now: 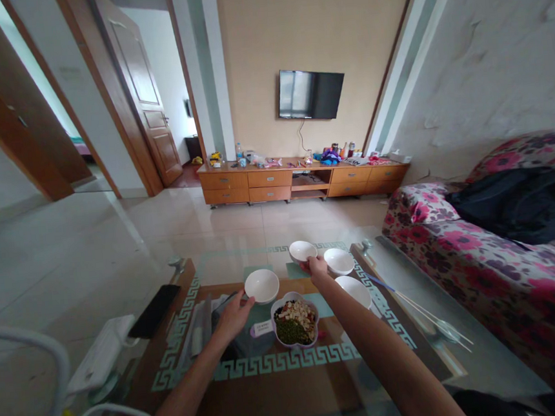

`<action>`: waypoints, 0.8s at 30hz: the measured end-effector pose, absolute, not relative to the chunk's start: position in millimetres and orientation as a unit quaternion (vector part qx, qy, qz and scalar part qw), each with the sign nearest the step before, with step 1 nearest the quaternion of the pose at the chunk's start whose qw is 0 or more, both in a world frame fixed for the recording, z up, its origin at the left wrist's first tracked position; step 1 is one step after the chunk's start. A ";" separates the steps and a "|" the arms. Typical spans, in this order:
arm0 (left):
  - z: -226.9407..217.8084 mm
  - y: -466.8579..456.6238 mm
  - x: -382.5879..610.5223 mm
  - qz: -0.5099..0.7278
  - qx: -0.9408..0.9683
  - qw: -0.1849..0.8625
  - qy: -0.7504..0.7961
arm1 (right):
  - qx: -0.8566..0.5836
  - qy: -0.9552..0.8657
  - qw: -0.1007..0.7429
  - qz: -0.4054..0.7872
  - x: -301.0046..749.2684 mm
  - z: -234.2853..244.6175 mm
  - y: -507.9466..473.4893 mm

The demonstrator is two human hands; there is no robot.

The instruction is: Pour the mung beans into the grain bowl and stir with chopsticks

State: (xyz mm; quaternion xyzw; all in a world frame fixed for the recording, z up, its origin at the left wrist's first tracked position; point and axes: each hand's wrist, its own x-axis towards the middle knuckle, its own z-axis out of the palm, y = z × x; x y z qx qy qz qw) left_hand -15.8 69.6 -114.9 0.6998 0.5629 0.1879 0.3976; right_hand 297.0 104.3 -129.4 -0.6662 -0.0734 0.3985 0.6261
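Observation:
My left hand (235, 313) pinches the near left edge of a white bowl (261, 285) on the glass table. Farther forward, my right hand (316, 267) grips the near side of a second white bowl (302, 250); its fingers are partly hidden. Two more white bowls, a far one (339, 260) and a nearer one (355, 290), stand right of that hand, the nearer partly behind my forearm. Between my arms sits a flower-shaped dish (295, 320) of green beans, dark beans and pale pieces, sorted into sections. A labelled scoop handle (263, 328) lies at its left.
Thin sticks (427, 311) lie on the right of the glass table (255, 391). At left are a black flat object (154, 310) and a white power-strip-like box (100, 354). A floral sofa (436, 246) with a black bag (515, 203) stands at right, a low cabinet (270, 186) ahead.

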 end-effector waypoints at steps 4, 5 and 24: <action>-121.7 76.2 -16.1 0.204 0.694 0.402 0.561 | -0.663 -0.088 0.623 0.405 295.8 -124.9 100.7; -124.2 78.0 -16.1 0.208 0.690 0.407 0.562 | -0.663 -0.094 0.621 0.408 295.2 -123.0 99.9; -114.6 103.8 52.7 0.179 0.743 0.369 0.529 | -0.738 -0.598 0.273 0.151 376.5 -76.7 -83.9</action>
